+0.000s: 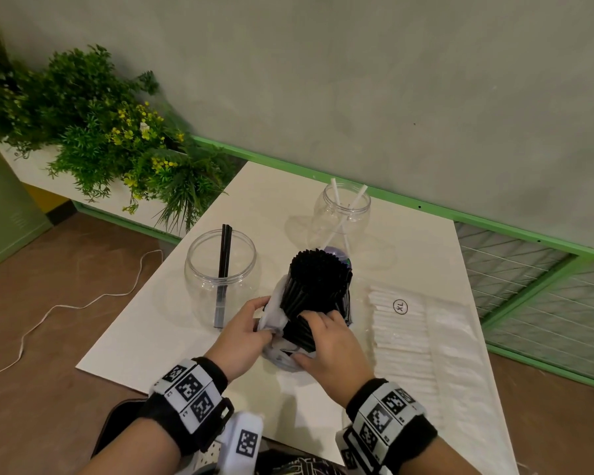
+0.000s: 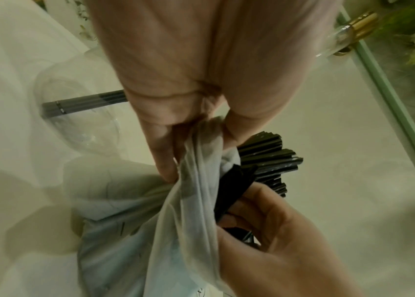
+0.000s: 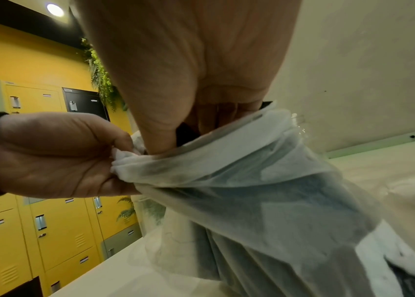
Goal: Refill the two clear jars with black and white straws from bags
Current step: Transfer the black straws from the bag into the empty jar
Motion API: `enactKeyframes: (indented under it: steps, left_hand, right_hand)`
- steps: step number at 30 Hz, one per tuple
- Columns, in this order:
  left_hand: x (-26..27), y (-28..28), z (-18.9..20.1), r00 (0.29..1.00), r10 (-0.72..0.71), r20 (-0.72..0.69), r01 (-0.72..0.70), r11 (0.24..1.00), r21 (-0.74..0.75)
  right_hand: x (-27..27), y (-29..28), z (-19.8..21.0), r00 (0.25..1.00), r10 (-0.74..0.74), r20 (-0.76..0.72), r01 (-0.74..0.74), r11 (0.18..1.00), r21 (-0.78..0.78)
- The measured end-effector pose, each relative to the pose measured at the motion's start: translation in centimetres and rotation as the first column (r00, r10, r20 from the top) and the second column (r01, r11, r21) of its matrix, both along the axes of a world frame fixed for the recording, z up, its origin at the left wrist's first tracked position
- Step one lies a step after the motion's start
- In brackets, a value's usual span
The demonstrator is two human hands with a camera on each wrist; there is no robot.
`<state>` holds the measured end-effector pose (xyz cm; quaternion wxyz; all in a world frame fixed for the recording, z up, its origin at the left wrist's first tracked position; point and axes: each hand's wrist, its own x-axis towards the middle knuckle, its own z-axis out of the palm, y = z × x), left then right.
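Black straws bundle: we see a thick bundle of black plastic straws [image 1: 314, 286] standing nearly upright in a thin translucent white plastic bag [image 1: 275, 317], near the middle of the white table [image 1: 144, 341], a little toward its front edge.
Long axis: the bundle runs bottom to top, its upper ends fanning out and tilting slightly toward the far edge; the lower part is hidden in the bag.
Right hand: our right hand [image 1: 326, 347] has its fingers curled round the bundle just above the bag's mouth; the thumb reaches inside the rim in the right wrist view.
Left hand: our left hand [image 1: 244, 332] pinches the gathered edge of the bag on the bundle's left side, fingers closed on the film.
Target jar: the wide round clear plastic jar holding a few black straws [image 1: 220, 269] stands just left of the bag, toward the table's left edge, nearer our left hand than our right.
Other jar: the second clear round jar with two white straws [image 1: 343, 214] stands behind the bundle, near the far edge.
White supply: a flat clear pack of white straws [image 1: 405, 323] lies by the right edge.
Coming move, as we judge it: lift the bundle straight up along its axis while the left hand holds the bag down, then carry it left to the jar.
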<state>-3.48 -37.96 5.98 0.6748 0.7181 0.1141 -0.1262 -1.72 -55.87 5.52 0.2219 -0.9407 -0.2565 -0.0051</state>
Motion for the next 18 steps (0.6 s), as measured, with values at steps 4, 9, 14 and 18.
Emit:
enactKeyframes:
  steps: [4, 9, 14, 18]
  left_hand:
    - [0.1, -0.2, 0.5, 0.997, -0.041, -0.067, 0.031, 0.990, -0.139]
    - [-0.2, 0.0, 0.2, 0.991, -0.083, -0.102, 0.048, 0.949, -0.312]
    - [-0.6, -0.4, 0.6, 0.985, -0.174, -0.012, 0.162, 0.939, -0.303]
    - [-0.6, -0.8, 1.2, 0.987, -0.163, 0.016, 0.159, 0.935, -0.317]
  right_hand:
    - [0.1, 0.3, -0.8, 0.997, -0.077, 0.015, 0.076, 0.996, 0.044]
    - [-0.1, 0.2, -1.0, 0.997, -0.065, -0.029, 0.066, 0.997, 0.046]
    - [-0.5, 0.3, -0.9, 0.998, -0.032, -0.049, 0.032, 0.999, 0.004]
    - [-0.8, 0.6, -1.0, 0.999, -0.033, -0.003, 0.033, 0.999, -0.027]
